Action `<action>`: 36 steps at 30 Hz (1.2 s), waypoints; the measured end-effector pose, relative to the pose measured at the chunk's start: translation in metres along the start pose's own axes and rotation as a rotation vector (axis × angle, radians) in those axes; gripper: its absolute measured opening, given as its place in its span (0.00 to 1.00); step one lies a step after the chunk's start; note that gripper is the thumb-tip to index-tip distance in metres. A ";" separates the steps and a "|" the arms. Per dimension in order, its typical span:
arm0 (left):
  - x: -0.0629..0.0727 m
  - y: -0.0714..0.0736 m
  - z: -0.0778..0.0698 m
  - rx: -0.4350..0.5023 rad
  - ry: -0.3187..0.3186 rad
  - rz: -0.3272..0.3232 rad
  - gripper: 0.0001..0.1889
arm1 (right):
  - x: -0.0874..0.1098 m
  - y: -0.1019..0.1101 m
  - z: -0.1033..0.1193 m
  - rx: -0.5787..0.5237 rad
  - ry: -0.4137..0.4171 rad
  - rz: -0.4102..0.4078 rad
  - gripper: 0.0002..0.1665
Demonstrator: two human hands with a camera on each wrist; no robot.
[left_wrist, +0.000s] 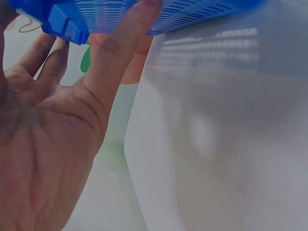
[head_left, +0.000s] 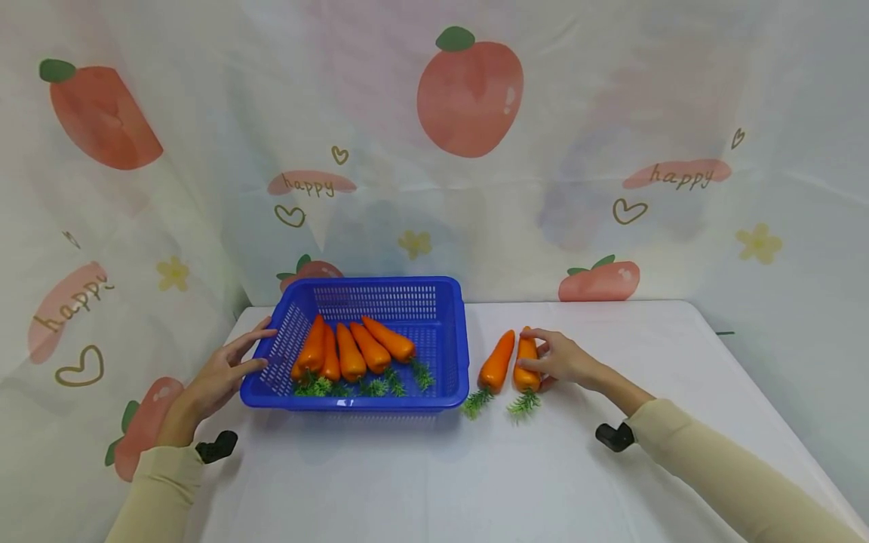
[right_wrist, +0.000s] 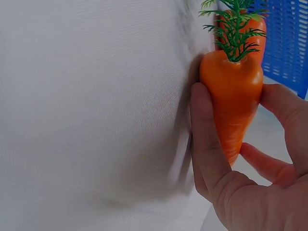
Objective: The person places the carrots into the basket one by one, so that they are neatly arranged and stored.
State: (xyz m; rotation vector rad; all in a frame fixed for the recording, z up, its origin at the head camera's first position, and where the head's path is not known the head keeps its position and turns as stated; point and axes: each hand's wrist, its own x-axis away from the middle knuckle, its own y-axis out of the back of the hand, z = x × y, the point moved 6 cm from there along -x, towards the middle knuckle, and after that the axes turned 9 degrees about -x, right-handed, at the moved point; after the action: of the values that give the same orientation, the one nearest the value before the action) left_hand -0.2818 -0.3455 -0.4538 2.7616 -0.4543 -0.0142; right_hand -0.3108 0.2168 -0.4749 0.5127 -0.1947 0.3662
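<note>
A blue plastic basket (head_left: 456,339) with slotted walls holds several orange carrots (head_left: 351,354) with green leafy tops. My left hand (head_left: 213,377) is at the basket's left end, its fingers extended and the fingertips touching the rim and side. In the left wrist view, the thumb (left_wrist: 118,53) lies straight against the basket's wall. To the right of the basket, my right hand (head_left: 562,357) holds a carrot (right_wrist: 231,96) between thumb and fingers, leaves toward me. Another carrot (head_left: 498,363) lies just left of it on the table, partly hidden behind the held one in the right wrist view.
Everything stands on a white-covered table (head_left: 421,475). Behind it and on the left hangs a printed cloth (head_left: 380,90) with fruit and "happy" lettering. Small black devices (head_left: 614,436) are attached at both wrists.
</note>
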 end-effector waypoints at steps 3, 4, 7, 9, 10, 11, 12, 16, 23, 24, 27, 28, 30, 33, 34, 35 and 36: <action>0.000 0.000 0.001 -0.001 -0.004 0.001 0.31 | 0.000 -0.001 0.001 -0.007 -0.002 0.004 0.43; 0.000 0.000 0.001 -0.002 -0.005 0.000 0.31 | 0.000 -0.001 0.002 -0.010 -0.005 0.005 0.43; 0.001 0.000 0.000 -0.002 -0.006 -0.001 0.31 | 0.000 -0.001 0.001 -0.019 -0.014 0.003 0.43; 0.002 0.000 0.000 -0.001 -0.005 -0.003 0.31 | 0.000 -0.001 0.001 -0.035 -0.011 0.012 0.43; 0.002 -0.001 0.000 0.001 -0.005 -0.002 0.31 | -0.001 -0.001 0.001 -0.047 -0.010 0.019 0.44; 0.002 -0.001 0.000 0.002 -0.004 -0.001 0.31 | -0.001 0.000 0.000 -0.060 -0.006 0.027 0.44; 0.002 -0.001 0.000 0.004 -0.005 0.000 0.31 | -0.001 0.001 0.000 -0.072 -0.003 0.038 0.45; 0.000 0.000 0.001 0.017 -0.005 0.002 0.30 | -0.001 0.006 0.000 -0.103 -0.001 0.082 0.45; 0.000 -0.001 0.001 0.019 -0.001 -0.001 0.31 | 0.005 0.015 0.009 -0.066 0.014 0.153 0.43; 0.000 -0.001 0.000 0.020 -0.003 0.001 0.31 | 0.006 0.017 0.011 -0.060 0.017 0.159 0.43; 0.001 -0.001 0.000 0.022 -0.006 0.001 0.30 | 0.012 0.022 0.023 -0.039 0.046 0.195 0.43; 0.001 -0.001 -0.001 0.021 -0.006 0.002 0.30 | 0.014 0.024 0.027 -0.032 0.053 0.200 0.43; 0.001 -0.001 0.000 0.019 -0.008 0.004 0.30 | 0.018 0.029 0.036 -0.024 0.073 0.208 0.44; 0.000 -0.001 0.001 0.014 -0.006 0.002 0.30 | 0.022 0.038 0.047 0.000 0.095 0.204 0.44; 0.000 -0.001 0.001 0.013 -0.007 0.005 0.30 | 0.024 0.041 0.051 0.008 0.099 0.197 0.44; 0.000 -0.001 0.002 0.012 -0.008 0.006 0.30 | 0.025 0.043 0.054 0.012 0.101 0.193 0.44; 0.000 -0.001 0.002 0.012 -0.008 0.008 0.30 | 0.026 0.046 0.057 0.018 0.102 0.190 0.44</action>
State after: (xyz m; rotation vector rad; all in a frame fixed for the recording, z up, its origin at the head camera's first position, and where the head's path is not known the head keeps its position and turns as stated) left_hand -0.2815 -0.3454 -0.4555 2.7721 -0.4688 -0.0204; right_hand -0.3096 0.2325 -0.3985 0.4931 -0.1421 0.5786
